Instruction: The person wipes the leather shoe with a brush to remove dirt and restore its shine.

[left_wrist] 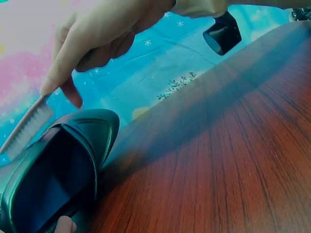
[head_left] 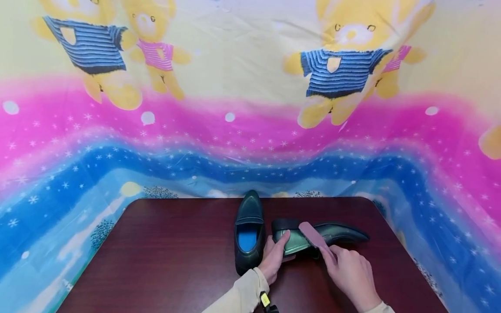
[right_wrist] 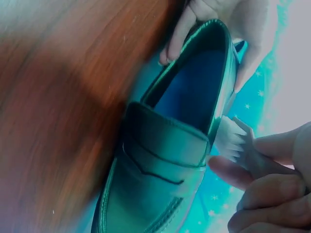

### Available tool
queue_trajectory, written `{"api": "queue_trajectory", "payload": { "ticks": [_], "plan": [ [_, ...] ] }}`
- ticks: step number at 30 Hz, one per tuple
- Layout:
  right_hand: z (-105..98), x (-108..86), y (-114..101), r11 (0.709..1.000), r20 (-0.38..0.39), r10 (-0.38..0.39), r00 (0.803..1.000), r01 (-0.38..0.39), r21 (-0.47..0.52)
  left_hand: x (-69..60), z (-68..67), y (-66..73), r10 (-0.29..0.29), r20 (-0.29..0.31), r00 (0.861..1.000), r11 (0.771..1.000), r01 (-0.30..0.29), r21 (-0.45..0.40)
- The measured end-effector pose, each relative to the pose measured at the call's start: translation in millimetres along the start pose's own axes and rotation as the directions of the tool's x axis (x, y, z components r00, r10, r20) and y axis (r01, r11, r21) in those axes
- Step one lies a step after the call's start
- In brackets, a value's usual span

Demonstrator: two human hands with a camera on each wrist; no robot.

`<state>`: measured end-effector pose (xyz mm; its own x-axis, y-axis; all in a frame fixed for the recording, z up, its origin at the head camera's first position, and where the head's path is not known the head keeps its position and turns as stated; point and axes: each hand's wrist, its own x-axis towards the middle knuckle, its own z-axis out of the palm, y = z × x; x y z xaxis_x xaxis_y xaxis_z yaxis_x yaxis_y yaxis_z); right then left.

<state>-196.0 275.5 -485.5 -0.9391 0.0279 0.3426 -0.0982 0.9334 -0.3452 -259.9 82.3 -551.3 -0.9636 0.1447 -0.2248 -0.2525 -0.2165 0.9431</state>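
My left hand (head_left: 272,259) grips the heel end of a dark green loafer (head_left: 344,234), fingers reaching into its opening. The loafer lies tilted on its side, toe pointing right, heel block facing away. In the right wrist view, its blue-lined inside and the strap over the vamp show. My right hand (head_left: 350,269) holds a pink-backed brush (head_left: 315,238) by its handle. White bristles (right_wrist: 231,138) lie against the shoe's upper side. Left of the left hand, the matching loafer (head_left: 250,208) stands upright with its toe away from me and a blue insole.
The shoes are on a dark reddish-brown table (head_left: 176,243) with rounded far corners. A printed cloth (head_left: 235,130) with bears and snowflakes hangs behind and along the sides. The standing loafer's toe reaches the far table edge.
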Motion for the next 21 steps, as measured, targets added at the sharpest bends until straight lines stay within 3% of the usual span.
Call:
{"api": "queue_trajectory", "payload": {
  "ticks": [9, 15, 21],
  "plan": [
    [-3.3, 2.2, 7.5, 0.997, 0.018, 0.067, 0.998, -0.066, -0.039, -1.1, -0.7, -1.7, -0.005, -0.017, 1.000, 1.000, 0.004, -0.021],
    [-11.3, 0.4, 29.0, 0.989, -0.054, 0.114, 0.992, -0.119, -0.089, -1.5, 1.3, 0.3, 0.006, -0.014, 1.000, 0.999, -0.007, -0.034],
    [-13.6, -0.9, 34.4, 0.988, -0.131, 0.093, 0.987, -0.108, -0.112, -2.4, 5.1, 1.8, 0.008, -0.004, 1.000, 0.998, -0.008, -0.061]
  ]
}}
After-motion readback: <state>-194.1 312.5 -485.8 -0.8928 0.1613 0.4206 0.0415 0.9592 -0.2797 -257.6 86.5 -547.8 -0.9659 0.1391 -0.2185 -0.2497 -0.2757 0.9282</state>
